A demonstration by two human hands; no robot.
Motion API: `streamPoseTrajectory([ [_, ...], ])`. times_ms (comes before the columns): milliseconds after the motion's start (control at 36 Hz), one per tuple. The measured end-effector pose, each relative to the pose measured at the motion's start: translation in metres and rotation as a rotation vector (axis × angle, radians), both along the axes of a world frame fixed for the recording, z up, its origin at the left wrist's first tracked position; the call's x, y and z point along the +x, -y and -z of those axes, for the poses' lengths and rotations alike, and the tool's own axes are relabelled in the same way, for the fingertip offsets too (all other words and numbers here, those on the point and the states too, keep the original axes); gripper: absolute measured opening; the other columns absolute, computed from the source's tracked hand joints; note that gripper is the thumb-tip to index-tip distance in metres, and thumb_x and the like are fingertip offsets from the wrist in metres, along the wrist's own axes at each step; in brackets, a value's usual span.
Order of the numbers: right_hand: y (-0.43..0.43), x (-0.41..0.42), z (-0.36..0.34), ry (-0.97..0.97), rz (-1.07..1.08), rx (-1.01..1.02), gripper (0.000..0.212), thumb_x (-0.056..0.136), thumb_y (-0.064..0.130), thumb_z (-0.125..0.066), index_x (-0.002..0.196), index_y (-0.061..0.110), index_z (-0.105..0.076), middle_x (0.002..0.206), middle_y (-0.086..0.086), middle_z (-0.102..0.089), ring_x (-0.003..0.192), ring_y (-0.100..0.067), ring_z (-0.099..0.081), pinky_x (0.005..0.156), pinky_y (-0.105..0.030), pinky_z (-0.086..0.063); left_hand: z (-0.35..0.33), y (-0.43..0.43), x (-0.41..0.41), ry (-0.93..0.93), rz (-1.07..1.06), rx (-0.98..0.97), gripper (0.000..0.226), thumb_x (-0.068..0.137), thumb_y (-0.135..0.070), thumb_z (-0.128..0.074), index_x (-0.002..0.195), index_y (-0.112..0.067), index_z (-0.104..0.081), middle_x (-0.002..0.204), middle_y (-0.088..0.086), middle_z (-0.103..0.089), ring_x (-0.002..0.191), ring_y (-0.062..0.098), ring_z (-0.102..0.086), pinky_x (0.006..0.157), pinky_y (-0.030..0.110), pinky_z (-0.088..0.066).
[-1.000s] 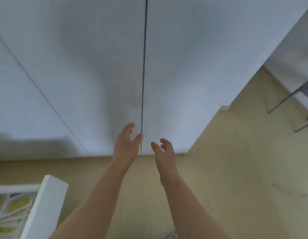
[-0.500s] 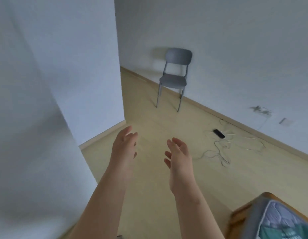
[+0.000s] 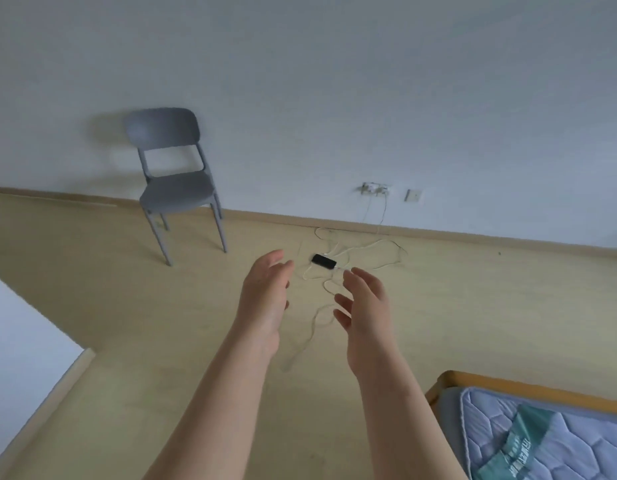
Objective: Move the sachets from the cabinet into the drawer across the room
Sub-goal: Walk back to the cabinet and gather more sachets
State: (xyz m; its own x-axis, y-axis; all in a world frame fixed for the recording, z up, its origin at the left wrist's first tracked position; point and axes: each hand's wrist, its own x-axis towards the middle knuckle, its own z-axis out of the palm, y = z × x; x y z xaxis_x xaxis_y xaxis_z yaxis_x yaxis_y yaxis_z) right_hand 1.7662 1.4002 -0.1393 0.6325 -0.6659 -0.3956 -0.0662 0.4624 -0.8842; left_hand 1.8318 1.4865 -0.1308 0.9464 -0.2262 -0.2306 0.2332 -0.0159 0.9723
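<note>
While the left hand [image 3: 265, 299] and right hand [image 3: 366, 306] reach forward released and empty, no sachets, cabinet or drawer show. Crossing the room well probably means stepping round the tangled thin white cables [image 3: 362, 252] and clearing the light wooden bed frame [image 3: 473, 380].

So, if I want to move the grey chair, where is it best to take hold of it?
Probably by the backrest of the grey chair: its top edge, or its lower edge through the gap above the seat. Come from the front or an open side, because the wall stands close behind it.
</note>
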Motion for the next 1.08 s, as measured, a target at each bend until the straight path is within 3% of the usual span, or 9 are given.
streamPoseTrajectory([
  [167,0.097,0.022,0.018,-0.041,0.189,0.048,0.02,0.095,0.022,-0.05,0.115,0.021,-0.05,0.096,0.01,-0.053,0.096,-0.016,-0.053,0.089,-0.032,-0.044,0.015,0.112,0.043,-0.044,0.206,0.033,0.018,0.094,-0.02,-0.05,0.109,-0.029,-0.053,0.09,-0.013,-0.051,0.092,0.013,-0.051,0.086,0.036,-0.045],
  [278,0.176,0.042,0.026,-0.03,0.286,0.047,0.019,0.095,0.023,-0.05,0.114,0.021,-0.051,0.097,0.009,-0.054,0.096,-0.017,-0.053,0.083,-0.03,-0.044,0.023,0.198,0.067,-0.05,0.326,0.047,0.017,0.094,-0.021,-0.052,0.109,-0.028,-0.054,0.09,-0.007,-0.052,0.088,0.012,-0.052,0.081,0.034,-0.043],
  [389,0.261,0.062,0.023,-0.009,0.343,0.035,0.019,0.095,0.022,-0.051,0.114,0.02,-0.051,0.098,0.008,-0.054,0.097,-0.018,-0.053,0.08,-0.03,-0.043,0.021,0.284,0.087,-0.04,0.404,0.057,0.02,0.094,-0.022,-0.051,0.114,-0.027,-0.054,0.095,-0.007,-0.054,0.097,0.015,-0.054,0.083,0.033,-0.044],
  [806,0.533,0.141,0.033,-0.008,0.558,0.012,0.019,0.095,0.023,-0.05,0.113,0.02,-0.053,0.102,0.007,-0.056,0.099,-0.017,-0.056,0.079,-0.03,-0.043,0.025,0.578,0.177,-0.08,0.61,0.006,0.019,0.094,-0.02,-0.052,0.112,-0.025,-0.058,0.1,-0.013,-0.055,0.103,0.016,-0.057,0.09,0.037,-0.047],
  [1084,0.716,0.17,0.024,-0.015,0.774,0.049,0.018,0.096,0.023,-0.05,0.114,0.021,-0.053,0.104,0.006,-0.056,0.103,-0.019,-0.056,0.082,-0.031,-0.043,0.018,0.787,0.216,-0.062,0.866,0.052,0.015,0.095,-0.022,-0.05,0.106,-0.027,-0.059,0.107,-0.004,-0.059,0.103,0.017,-0.058,0.092,0.038,-0.046],
])
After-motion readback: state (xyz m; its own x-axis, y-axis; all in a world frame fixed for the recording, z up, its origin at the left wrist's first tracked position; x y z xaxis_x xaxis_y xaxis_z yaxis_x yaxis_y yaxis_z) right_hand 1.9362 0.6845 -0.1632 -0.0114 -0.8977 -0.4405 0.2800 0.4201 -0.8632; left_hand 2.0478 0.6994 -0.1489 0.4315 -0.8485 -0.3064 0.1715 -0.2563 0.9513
